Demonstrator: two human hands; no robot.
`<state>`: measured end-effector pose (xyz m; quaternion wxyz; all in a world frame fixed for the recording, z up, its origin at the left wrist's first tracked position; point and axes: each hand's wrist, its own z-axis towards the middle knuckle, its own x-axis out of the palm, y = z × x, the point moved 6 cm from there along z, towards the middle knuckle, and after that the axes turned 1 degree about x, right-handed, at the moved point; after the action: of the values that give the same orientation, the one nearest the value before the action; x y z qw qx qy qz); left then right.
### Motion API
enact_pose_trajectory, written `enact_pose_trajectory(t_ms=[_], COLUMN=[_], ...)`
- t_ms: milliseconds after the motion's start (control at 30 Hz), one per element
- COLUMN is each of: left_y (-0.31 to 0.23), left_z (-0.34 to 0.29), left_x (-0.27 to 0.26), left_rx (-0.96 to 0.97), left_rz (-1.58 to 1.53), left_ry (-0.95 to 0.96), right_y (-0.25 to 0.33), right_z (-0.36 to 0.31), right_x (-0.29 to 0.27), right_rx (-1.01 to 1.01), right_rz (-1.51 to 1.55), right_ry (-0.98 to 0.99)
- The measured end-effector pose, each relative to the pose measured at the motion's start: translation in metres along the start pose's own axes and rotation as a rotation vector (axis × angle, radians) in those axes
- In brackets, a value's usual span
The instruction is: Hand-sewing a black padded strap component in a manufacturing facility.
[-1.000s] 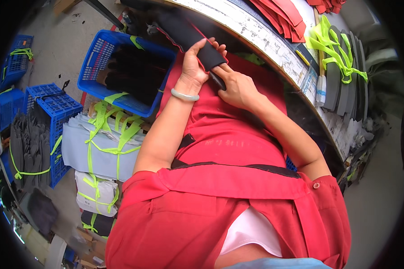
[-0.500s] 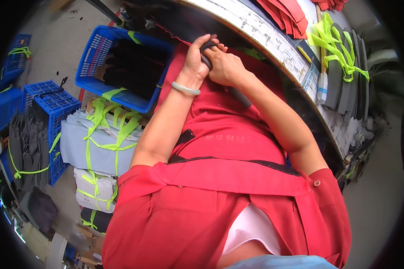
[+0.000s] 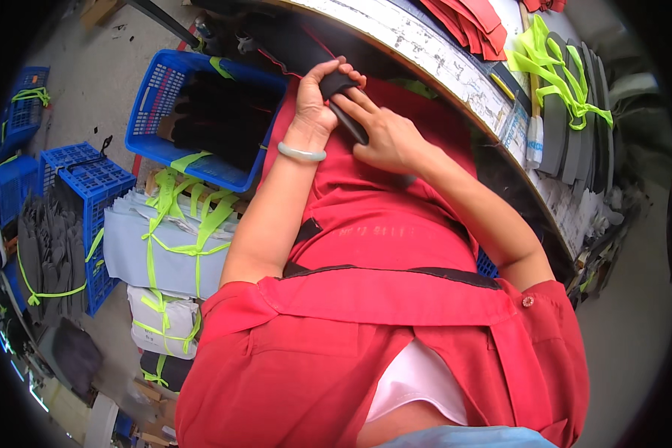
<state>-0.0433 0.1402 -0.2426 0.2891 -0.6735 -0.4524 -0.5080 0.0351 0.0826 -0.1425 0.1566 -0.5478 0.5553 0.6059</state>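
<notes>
My left hand (image 3: 315,101), with a pale bangle at its wrist, is closed around one end of a soft black strip of material (image 3: 337,84). Its fingers curl over the top of the strip. From there the strip slants down into my right hand (image 3: 393,137). The right index and middle fingers lie stretched along it, and the thumb is beside its lower end. The palm side of the right hand is hidden, so what exactly the strip is cannot be made out. Both hands are held over the lap of my red apron (image 3: 373,201).
A blue basket (image 3: 148,145) of black pieces stands at the left. Near it are a tied stack of pale grey sheets (image 3: 168,243) and a blue crate (image 3: 97,183). To the right runs a worn white table edge (image 3: 425,52), with grey strips (image 3: 564,142) bundled in lime ties.
My right hand has shifted slightly right and down, its fingers straightening from a clasp. My left hand moved a little left, and more of the black strip now shows between them.
</notes>
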Motion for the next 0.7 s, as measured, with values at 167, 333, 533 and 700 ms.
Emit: enact_pose_trajectory(t_ms=[167,333,533,700], left_y=[0.005,0.012,0.003,0.008], left_z=[0.010,-0.007,0.009,-0.002], left_x=[0.004,0.011,-0.004,-0.006], left_rx=[0.056,0.025,0.066,0.011], left_rz=[0.111,0.158,0.103,0.092], left_ry=[0.033,-0.095,-0.052,-0.095], right_y=[-0.014,-0.011,-0.017,-0.002], right_z=[0.032,0.013,0.050,0.003], right_x=[0.006,0.001,0.016,0.003], right_rx=[0.115,0.092,0.172,0.056], right_rz=[-0.066,-0.033,-0.161,-0.077], right_ry=[0.021,0.079,0.174,0.003])
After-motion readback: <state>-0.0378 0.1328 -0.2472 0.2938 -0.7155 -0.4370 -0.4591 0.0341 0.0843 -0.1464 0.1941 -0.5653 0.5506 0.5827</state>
